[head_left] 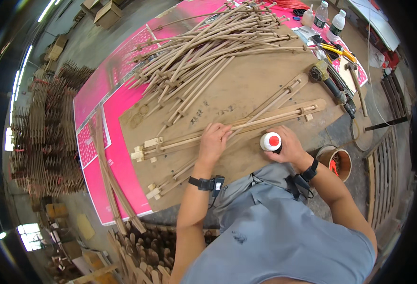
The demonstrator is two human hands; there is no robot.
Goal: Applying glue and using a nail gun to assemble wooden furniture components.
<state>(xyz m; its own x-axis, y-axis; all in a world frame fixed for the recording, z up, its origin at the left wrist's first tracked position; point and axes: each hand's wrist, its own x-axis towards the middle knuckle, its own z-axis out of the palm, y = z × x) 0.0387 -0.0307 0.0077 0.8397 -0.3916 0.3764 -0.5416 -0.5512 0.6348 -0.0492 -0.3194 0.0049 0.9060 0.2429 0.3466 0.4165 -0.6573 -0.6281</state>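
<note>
My right hand (288, 146) is wrapped round a small white bottle with a red top (270, 141), held close to the table's near side. My left hand (213, 143) is closed on a long wooden rod (260, 119), its fingertips around the rod's middle. This rod lies along a flat wooden strip (318, 104) with rounded ends. Small pale wooden blocks (152, 142) stand at the left end of these pieces. A second strip with a rod (284, 90) crosses behind, slanting from upper right to lower left, with more blocks (153, 191) at its near end.
A big heap of wooden rods (194, 52) covers the far side of the cardboard-topped table (246, 80). At right lie a power tool (329, 83), a hammer (357, 90) and plastic bottles (321, 16). Loose strips (105, 175) overhang the left edge. A bucket (343, 165) stands at right.
</note>
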